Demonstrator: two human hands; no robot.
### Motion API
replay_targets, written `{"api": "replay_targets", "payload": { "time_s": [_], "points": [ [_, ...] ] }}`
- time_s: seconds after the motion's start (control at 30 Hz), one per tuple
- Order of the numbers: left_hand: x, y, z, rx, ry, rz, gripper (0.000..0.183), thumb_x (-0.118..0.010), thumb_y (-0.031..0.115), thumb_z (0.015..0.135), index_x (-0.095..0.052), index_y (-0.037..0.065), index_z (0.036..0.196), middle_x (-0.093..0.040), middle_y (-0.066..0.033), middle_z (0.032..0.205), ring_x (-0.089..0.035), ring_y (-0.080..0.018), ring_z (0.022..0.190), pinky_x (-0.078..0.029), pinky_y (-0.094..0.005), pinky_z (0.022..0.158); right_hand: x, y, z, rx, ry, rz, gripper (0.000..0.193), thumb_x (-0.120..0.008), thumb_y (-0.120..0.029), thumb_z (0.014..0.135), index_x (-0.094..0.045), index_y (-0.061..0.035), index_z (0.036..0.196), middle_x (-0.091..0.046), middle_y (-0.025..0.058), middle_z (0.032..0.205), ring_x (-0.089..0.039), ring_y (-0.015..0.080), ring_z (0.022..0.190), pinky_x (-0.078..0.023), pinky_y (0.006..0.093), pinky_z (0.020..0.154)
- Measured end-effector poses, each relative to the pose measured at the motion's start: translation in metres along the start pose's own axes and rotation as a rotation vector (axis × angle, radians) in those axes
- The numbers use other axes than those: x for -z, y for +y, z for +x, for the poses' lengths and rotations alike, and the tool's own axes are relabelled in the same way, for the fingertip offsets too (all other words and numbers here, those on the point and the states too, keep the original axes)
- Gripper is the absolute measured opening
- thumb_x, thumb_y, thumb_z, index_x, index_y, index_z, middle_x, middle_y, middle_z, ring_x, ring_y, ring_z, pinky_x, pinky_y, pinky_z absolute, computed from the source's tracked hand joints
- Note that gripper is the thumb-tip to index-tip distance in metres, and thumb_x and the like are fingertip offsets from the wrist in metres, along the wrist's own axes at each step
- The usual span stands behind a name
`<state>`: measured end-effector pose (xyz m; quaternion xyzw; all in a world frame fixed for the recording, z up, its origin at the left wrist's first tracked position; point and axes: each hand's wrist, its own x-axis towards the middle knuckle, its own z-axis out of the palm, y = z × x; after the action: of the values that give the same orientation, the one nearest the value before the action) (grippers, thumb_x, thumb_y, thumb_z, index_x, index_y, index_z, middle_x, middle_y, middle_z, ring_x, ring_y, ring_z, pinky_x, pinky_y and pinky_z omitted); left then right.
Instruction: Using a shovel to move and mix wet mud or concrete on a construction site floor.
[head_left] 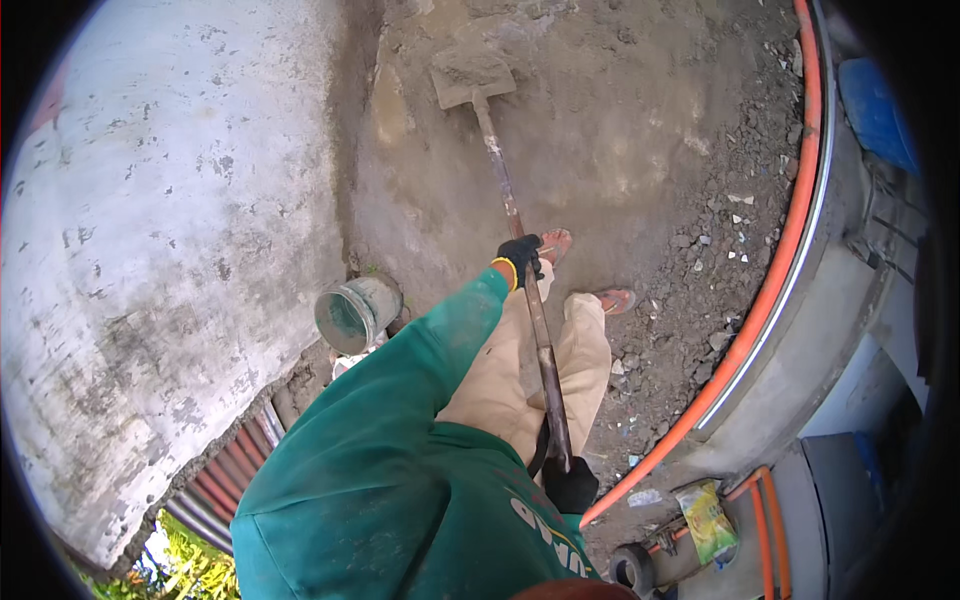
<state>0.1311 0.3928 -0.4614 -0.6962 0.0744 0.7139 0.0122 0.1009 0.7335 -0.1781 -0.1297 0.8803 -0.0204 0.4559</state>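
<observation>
- Two gloved hands are gripping one shovel (503,185): the left hand (520,260) is clamping its fingers mid-shaft, the right hand (571,486) its fingers at the top end.
- One blade (474,82) is resting on dirt ground (620,130) ahead of two feet (616,300).
- One bucket (375,300) is sitting leftward.

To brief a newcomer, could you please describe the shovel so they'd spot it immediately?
Right of the pale wall lies bare ground. There, the left hand and right hand grip the shovel; unlike the curved orange pipe, it is straight, with a flat blade.
</observation>
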Motion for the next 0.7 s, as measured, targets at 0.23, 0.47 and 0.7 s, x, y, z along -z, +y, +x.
{"api": "replay_targets", "payload": {
  "time_s": [0.23, 0.47, 0.7],
  "points": [
    [0.073, 0.122, -0.027, -0.73, 0.659, 0.809, 0.031, -0.075, 0.023, 0.072, -0.059, -0.001, 0.082, -0.062, -0.0128, 0.068, -0.063, -0.0243, 0.056, -0.05, -0.0381, 0.049, -0.03, -0.064, 0.064, -0.288, -1.302, 1.131, 0.029, -0.073, -0.029, 0.076, -0.065, -0.0021, 0.084, -0.06, 0.009, 0.061, -0.059, 0.0239, 0.05, -0.048, 0.035, 0.047],
    [0.092, 0.041, -0.091, -0.41, -0.031, 0.146, 0.02, -0.071, 0.022, 0.079, -0.061, 0.006, 0.084, -0.058, -0.0049, 0.065, -0.059, -0.0224, 0.056, -0.053, -0.0381, 0.056, -0.066, 0.019, 0.019, -0.046, -0.68, 0.556, 0.026, -0.075, -0.025, 0.075, -0.065, -0.0035, 0.085, -0.061, 0.0067, 0.063, -0.06, 0.0187, 0.05, -0.05, 0.0352, 0.048],
    [0.2, -0.14, 0.023, -0.39, -0.631, 0.099, 0.013, -0.058, 0.028, 0.093, -0.059, 0.018, 0.084, -0.05, 0.0005, 0.061, -0.052, -0.0222, 0.053, -0.052, -0.0478, 0.067, -0.118, 0.097, -0.075, -0.001, -0.022, -0.14, 0.022, -0.069, -0.03, 0.069, -0.061, -0.0098, 0.073, -0.064, 0.0166, 0.063, -0.065, 0.0402, 0.062, -0.052, 0.0491, 0.059]
  ]
}}
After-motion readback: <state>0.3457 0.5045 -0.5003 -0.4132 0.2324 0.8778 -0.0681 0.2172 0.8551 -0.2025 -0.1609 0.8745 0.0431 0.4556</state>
